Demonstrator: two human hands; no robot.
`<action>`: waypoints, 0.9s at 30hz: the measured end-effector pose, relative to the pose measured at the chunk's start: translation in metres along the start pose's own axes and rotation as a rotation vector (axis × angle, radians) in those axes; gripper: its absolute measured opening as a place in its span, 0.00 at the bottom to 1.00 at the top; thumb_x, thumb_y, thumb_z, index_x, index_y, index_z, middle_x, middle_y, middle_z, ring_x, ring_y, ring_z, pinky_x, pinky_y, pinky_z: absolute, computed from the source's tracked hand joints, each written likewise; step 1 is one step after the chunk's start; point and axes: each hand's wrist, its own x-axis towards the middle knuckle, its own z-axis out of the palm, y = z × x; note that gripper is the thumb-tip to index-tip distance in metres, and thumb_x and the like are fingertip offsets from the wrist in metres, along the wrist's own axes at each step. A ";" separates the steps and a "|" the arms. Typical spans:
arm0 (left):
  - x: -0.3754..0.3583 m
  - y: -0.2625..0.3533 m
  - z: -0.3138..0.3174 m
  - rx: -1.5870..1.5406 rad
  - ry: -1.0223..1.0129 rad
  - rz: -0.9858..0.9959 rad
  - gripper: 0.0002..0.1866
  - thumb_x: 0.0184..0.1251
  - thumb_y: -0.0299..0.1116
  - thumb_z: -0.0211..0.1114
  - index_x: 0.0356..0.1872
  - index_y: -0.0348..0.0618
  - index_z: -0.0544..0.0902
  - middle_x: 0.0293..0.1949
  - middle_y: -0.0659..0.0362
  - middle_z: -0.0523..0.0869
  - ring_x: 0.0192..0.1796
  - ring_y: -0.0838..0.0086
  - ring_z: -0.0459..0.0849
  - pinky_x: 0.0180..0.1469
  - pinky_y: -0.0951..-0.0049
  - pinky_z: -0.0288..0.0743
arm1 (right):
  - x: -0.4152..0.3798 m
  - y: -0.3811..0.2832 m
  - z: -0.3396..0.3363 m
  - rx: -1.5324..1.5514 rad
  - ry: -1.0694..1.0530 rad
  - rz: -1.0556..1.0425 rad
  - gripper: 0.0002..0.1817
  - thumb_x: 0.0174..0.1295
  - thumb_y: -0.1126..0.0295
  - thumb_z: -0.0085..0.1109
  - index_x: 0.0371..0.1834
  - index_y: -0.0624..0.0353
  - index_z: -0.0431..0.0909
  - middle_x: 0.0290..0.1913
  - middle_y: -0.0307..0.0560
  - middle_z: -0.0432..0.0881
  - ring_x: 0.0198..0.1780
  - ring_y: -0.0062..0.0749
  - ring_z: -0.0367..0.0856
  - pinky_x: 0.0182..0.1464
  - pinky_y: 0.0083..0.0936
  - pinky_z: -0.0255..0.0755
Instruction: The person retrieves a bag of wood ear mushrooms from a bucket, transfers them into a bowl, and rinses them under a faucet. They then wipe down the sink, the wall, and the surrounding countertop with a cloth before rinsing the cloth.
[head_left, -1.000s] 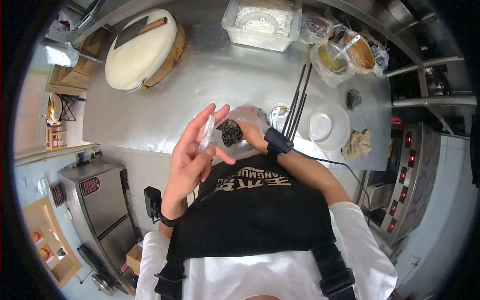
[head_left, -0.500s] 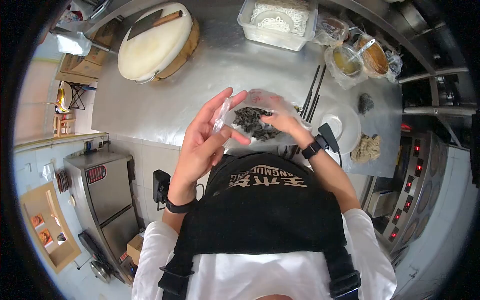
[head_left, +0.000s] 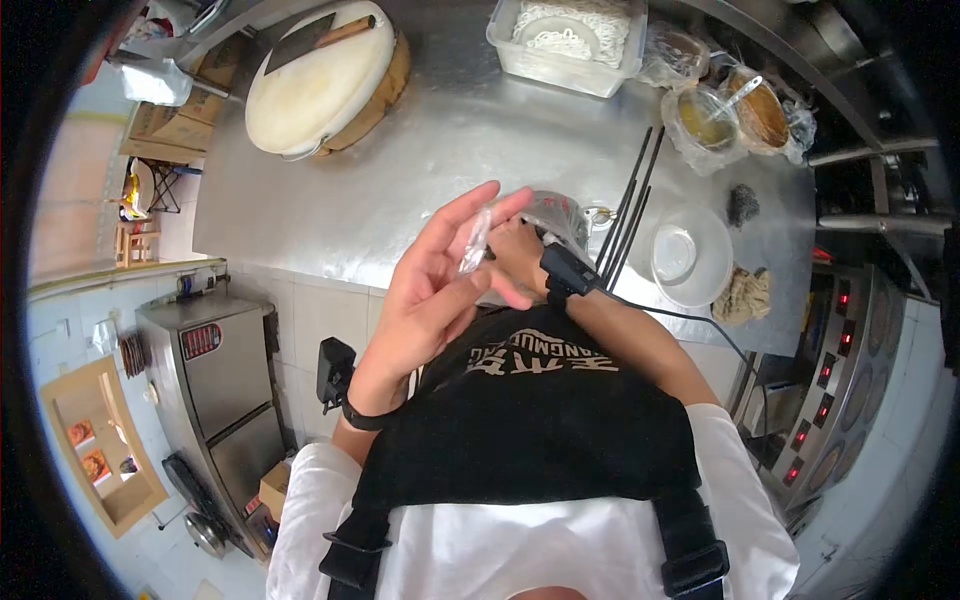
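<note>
My left hand [head_left: 435,285] is raised over the table's front edge, fingers curved, with a crumpled strip of clear plastic [head_left: 476,243] held between them. The strip looks like part of the clear plastic bag [head_left: 560,212] with red print, though the join is hidden. Dark contents show through the bag's wall. My right hand [head_left: 517,252] is bent inward at the bag's near side, close to the left fingers. Its fingertips are hidden, so what they hold cannot be seen. A black device [head_left: 568,268] is strapped to the right wrist.
Long dark chopsticks [head_left: 627,215] and a translucent bowl [head_left: 690,258] lie right of the bag, with a cloth [head_left: 744,296] and a scouring pad [head_left: 742,206] beyond. Noodles fill a plastic tub [head_left: 560,72] at the back. A cleaver [head_left: 300,45] rests on the round chopping board [head_left: 310,95].
My right hand has swung left and turned inward, covering the dark shredded food seen before in the bag. My left hand has shifted slightly right, still holding the plastic.
</note>
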 end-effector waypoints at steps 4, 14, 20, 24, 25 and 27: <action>-0.010 0.011 0.001 0.032 0.017 -0.007 0.31 0.55 0.17 0.48 0.64 0.34 0.55 0.63 0.40 0.60 0.32 0.75 0.84 0.11 0.92 0.55 | 0.012 0.006 -0.021 0.122 -0.080 0.052 0.38 0.42 0.80 0.60 0.61 0.49 0.61 0.50 0.55 0.72 0.52 0.49 0.72 0.51 0.38 0.68; -0.004 0.020 -0.008 0.086 -0.088 0.134 0.33 0.55 0.17 0.48 0.65 0.35 0.52 0.64 0.38 0.57 0.43 0.69 0.83 0.13 0.92 0.57 | -0.018 0.024 -0.041 -0.340 0.077 0.062 0.40 0.41 0.73 0.65 0.61 0.41 0.59 0.48 0.57 0.74 0.50 0.47 0.74 0.48 0.37 0.68; -0.001 0.011 -0.003 0.018 -0.151 0.116 0.31 0.56 0.16 0.45 0.65 0.35 0.53 0.64 0.37 0.55 0.45 0.68 0.82 0.12 0.94 0.57 | 0.008 0.046 0.021 0.223 0.173 -0.103 0.32 0.46 0.81 0.55 0.59 0.53 0.63 0.40 0.58 0.78 0.43 0.48 0.77 0.45 0.34 0.69; 0.000 0.019 -0.012 0.023 -0.086 0.125 0.31 0.57 0.16 0.46 0.65 0.34 0.53 0.64 0.37 0.55 0.46 0.69 0.82 0.11 0.94 0.58 | 0.010 0.023 -0.018 0.018 0.147 0.072 0.18 0.55 0.63 0.51 0.48 0.56 0.72 0.42 0.52 0.78 0.46 0.42 0.77 0.47 0.33 0.70; -0.001 0.018 -0.014 0.001 -0.063 0.128 0.30 0.57 0.17 0.46 0.64 0.34 0.53 0.64 0.37 0.54 0.46 0.69 0.81 0.10 0.94 0.59 | 0.017 0.036 -0.015 0.014 0.111 0.099 0.22 0.53 0.65 0.53 0.53 0.53 0.69 0.40 0.54 0.78 0.44 0.45 0.77 0.46 0.34 0.70; -0.002 0.017 -0.018 -0.043 -0.031 0.124 0.30 0.58 0.17 0.46 0.64 0.33 0.53 0.64 0.37 0.54 0.47 0.69 0.81 0.09 0.94 0.59 | 0.031 0.079 0.002 0.100 0.013 0.138 0.27 0.48 0.61 0.59 0.55 0.48 0.68 0.39 0.54 0.79 0.42 0.48 0.77 0.46 0.38 0.68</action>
